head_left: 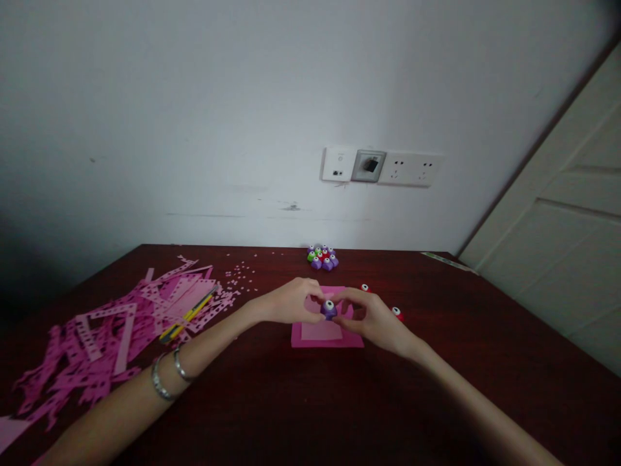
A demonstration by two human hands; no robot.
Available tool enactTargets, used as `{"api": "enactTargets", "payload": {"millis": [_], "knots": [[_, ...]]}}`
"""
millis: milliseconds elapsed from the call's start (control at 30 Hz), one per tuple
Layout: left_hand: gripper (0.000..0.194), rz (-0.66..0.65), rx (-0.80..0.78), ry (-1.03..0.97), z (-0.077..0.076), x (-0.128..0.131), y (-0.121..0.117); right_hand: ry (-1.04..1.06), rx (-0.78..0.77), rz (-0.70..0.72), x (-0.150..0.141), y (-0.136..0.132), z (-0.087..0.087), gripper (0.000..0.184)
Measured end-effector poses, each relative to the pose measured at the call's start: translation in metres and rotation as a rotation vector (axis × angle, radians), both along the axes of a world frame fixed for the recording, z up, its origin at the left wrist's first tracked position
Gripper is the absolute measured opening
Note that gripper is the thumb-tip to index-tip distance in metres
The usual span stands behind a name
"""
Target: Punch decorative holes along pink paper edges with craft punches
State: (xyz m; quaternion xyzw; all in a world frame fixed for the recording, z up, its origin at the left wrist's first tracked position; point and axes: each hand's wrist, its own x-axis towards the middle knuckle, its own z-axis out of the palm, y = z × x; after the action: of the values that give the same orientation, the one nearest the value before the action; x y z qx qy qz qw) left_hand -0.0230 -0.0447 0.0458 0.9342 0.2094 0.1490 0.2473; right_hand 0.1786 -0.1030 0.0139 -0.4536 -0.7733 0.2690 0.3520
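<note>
Both my hands meet over a small stack of pink paper sheets [327,336] lying on the dark wooden table [310,401]. A small purple paper punch [328,309] sits between them, pinched by the fingers of my left hand [291,301] and my right hand [369,317]. Whether the punch touches the pink paper edge is unclear. Two silver bangles [167,374] circle my left wrist.
A pile of punched pink paper strips and scraps [121,323] with a yellow pencil [187,317] covers the table's left. A cluster of purple, green and red punches [323,257] stands by the wall. Two red punches [396,314] lie right of my hands. Wall sockets [381,167] are above; a door [557,246] is at right.
</note>
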Motion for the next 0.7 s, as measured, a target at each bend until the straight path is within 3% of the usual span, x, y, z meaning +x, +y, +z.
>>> {"api": "enactTargets", "payload": {"millis": [200, 333, 500, 700], "knots": [[0.023, -0.026, -0.024, 0.029, -0.003, 0.003, -0.001, -0.061, -0.066, 0.024, 0.003, -0.002, 0.005, 0.020], [0.043, 0.040, 0.028, 0.121, -0.013, -0.001, 0.007, -0.168, -0.165, -0.013, 0.021, 0.004, 0.007, 0.015], [0.061, 0.090, 0.036, 0.299, -0.025, -0.005, 0.009, -0.294, -0.195, -0.042, 0.042, 0.015, -0.003, 0.013], [0.072, 0.098, 0.022, 0.319, -0.046, -0.010, 0.011, -0.266, -0.240, -0.015, 0.042, 0.017, -0.012, 0.016]]}}
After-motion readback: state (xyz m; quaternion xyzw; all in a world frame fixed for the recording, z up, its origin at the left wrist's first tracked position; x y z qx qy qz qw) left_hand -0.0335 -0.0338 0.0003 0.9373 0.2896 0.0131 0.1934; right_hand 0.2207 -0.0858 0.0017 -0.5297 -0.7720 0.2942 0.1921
